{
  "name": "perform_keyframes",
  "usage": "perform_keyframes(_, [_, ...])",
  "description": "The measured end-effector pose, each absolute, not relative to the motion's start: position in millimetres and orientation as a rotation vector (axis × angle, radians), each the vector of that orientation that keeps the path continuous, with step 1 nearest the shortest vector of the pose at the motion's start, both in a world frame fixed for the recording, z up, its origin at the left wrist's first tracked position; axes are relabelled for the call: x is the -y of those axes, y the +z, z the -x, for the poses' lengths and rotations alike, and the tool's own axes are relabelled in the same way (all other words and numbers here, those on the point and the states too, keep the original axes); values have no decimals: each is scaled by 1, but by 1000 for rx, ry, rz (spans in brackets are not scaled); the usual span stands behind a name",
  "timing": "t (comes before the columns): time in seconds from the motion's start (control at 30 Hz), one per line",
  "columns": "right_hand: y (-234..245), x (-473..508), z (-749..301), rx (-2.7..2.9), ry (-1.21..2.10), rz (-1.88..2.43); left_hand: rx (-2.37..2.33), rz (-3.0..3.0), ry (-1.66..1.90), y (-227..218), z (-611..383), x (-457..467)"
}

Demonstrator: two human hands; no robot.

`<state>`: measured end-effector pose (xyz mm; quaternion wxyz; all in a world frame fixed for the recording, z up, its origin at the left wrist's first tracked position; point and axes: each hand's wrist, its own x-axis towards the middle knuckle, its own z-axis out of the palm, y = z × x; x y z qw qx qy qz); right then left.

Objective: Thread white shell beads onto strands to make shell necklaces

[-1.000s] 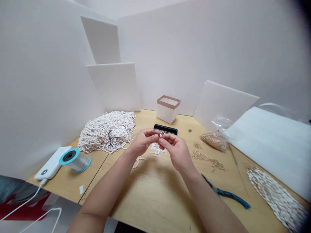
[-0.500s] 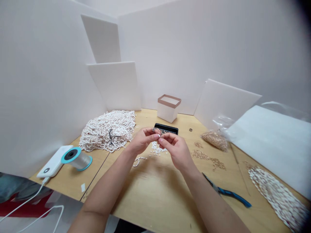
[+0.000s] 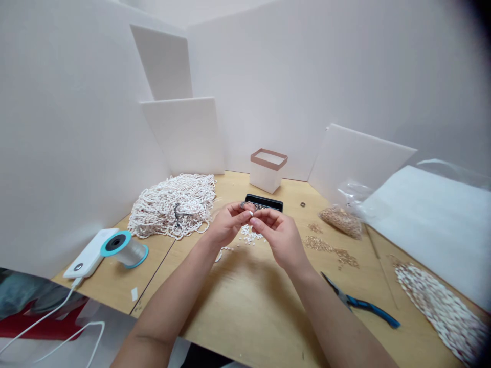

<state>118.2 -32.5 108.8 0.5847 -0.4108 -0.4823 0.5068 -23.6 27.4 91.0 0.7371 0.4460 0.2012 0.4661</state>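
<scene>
My left hand (image 3: 229, 223) and my right hand (image 3: 276, 236) meet at the fingertips above a black tray (image 3: 264, 202). A small white bead (image 3: 251, 212) shows between the fingertips, partly hidden by them. Whether a thread runs through it is too fine to see. Below my hands lies a small scatter of loose white beads (image 3: 249, 236) on the wooden table (image 3: 245, 296). A large heap of white beaded strands (image 3: 172, 207) sits to the left of my left hand.
Blue-handled pliers (image 3: 362, 305) lie right of my right forearm, near scattered gold beads (image 3: 316, 244) and a plastic bag of gold beads (image 3: 341, 222). A spool of clear thread (image 3: 125, 250) rests on a white power bank (image 3: 90, 254). White foam boards (image 3: 184, 135) stand behind a white box (image 3: 268, 171).
The whole view has drifted slightly to the right as my head moved. My fingertips stay together above the black tray, with only small shifts of the fingers.
</scene>
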Motion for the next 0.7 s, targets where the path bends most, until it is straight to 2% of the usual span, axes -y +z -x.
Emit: perform_keyframes(0.7, [110,34,-118,1178,1156,995,-431,-1034,1031,86,26,-27])
